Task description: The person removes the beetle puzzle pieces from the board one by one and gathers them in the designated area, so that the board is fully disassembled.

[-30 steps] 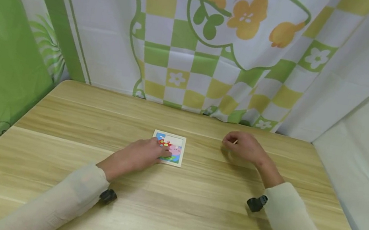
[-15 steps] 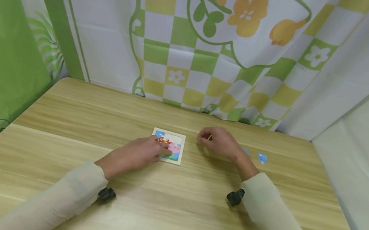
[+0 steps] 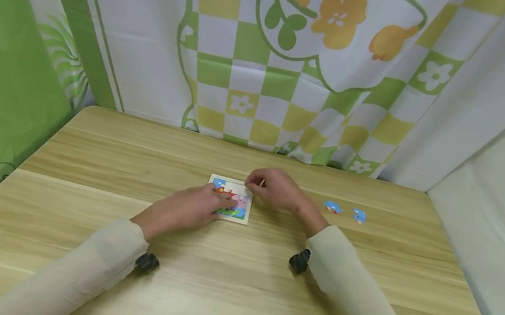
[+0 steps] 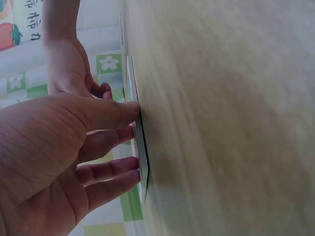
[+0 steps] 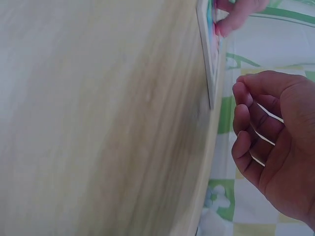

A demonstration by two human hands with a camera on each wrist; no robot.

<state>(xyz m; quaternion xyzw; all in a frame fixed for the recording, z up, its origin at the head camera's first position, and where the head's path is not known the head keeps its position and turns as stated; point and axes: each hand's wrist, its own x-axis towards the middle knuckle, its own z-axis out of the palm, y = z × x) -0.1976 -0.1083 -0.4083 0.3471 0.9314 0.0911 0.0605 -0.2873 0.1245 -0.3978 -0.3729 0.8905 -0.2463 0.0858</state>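
A small square jigsaw puzzle in a pale frame [image 3: 247, 216] lies flat on the table, with a pink pig's face in its picture and a bare pale patch at the upper right. My left hand [image 3: 187, 206] presses on its left part; in the left wrist view, the thumb [image 4: 129, 111] and fingertips touch the puzzle. Over the frame's upper right corner, my right hand [image 3: 277, 188] pinches a puzzle piece, of which only a thin pale edge [image 3: 262, 183] shows. In the right wrist view the piece is hidden behind the thumb and forefinger [image 5: 242, 81].
Two loose blue puzzle pieces, one [image 3: 332, 207] with some red and another [image 3: 359, 216] farther right, lie on the wooden table [image 3: 232, 286]. A checked, flowered curtain [image 3: 278, 90] hangs behind the table's back edge. Cloth walls stand on both sides.
My right hand has moved left to the puzzle's upper right corner, pinching the piece. The two loose pieces have come into view behind it. My left hand stays on the puzzle.
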